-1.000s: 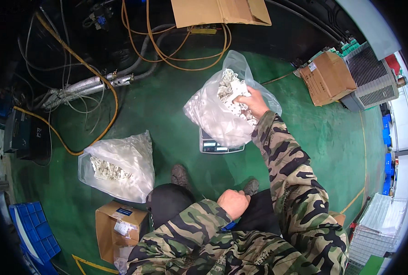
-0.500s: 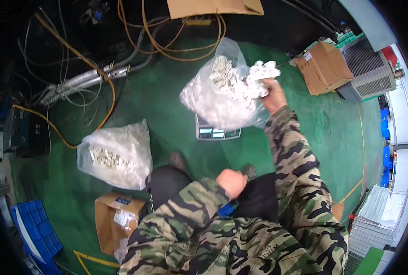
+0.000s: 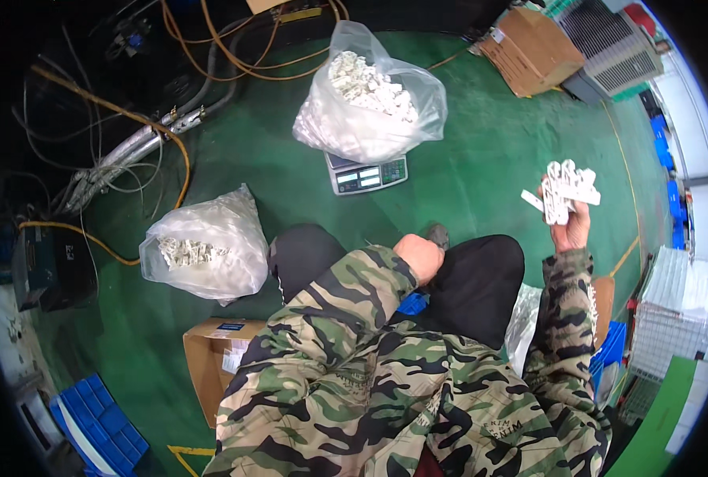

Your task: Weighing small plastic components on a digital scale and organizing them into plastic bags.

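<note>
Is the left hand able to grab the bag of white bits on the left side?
Probably yes. The left hand rests closed on the knee and holds nothing, and only bare green floor lies between it and the bag at the person's left. It might take a lean forward.

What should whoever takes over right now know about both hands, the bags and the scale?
Right hand: raised out to the right, gripping a handful of white plastic parts.
Left hand: a fist resting on the knee, seemingly holding nothing.
Open clear bag of parts sits on the digital scale.
Second bag of parts lies on the green floor to the left.
Done: one handful is out and in hand.
Left: that handful has not been put down anywhere.
</note>
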Available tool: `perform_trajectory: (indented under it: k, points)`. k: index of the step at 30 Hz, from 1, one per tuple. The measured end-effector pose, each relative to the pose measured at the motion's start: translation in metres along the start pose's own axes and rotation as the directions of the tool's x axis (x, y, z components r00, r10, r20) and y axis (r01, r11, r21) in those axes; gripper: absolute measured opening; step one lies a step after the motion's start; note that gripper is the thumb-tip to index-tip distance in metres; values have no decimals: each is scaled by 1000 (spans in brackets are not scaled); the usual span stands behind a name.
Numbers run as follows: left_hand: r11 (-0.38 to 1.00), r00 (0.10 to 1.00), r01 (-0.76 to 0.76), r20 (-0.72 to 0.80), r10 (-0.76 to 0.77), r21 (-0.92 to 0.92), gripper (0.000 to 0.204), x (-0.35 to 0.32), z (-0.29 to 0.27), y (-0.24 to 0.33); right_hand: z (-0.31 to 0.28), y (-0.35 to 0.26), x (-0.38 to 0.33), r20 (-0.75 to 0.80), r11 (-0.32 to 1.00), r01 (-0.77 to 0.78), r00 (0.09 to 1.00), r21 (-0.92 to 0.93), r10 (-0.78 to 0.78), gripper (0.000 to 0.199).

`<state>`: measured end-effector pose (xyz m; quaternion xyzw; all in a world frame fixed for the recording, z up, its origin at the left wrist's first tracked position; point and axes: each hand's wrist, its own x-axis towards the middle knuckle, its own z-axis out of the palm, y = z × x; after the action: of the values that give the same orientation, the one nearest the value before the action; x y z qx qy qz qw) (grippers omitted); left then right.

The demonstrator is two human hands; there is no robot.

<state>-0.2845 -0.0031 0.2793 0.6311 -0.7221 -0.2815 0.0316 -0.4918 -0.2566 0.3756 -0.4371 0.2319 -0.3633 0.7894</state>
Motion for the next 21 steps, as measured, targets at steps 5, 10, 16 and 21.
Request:
perform_trajectory:
  k: [5, 10, 16, 21]
  points:
    - [994, 997, -74, 42, 71, 75, 25, -10, 5, 7, -46, -33, -102, -196, 991, 121, 972, -49, -128, 78]
    - [989, 993, -86, 87, 75, 124, 28, -24, 4, 12, -93, -34, -187, -324, 962, 274, 908, -24, -267, 78]
    - [987, 980, -27, 199, -5, 155, 36, -34, -1, 12, -152, -24, -267, -362, 968, 179, 926, 174, -107, 72]
    - [978, 944, 34, 315, -98, 204, 39, -48, -2, 15, -188, -10, -336, -470, 961, 207, 877, 181, -100, 78]
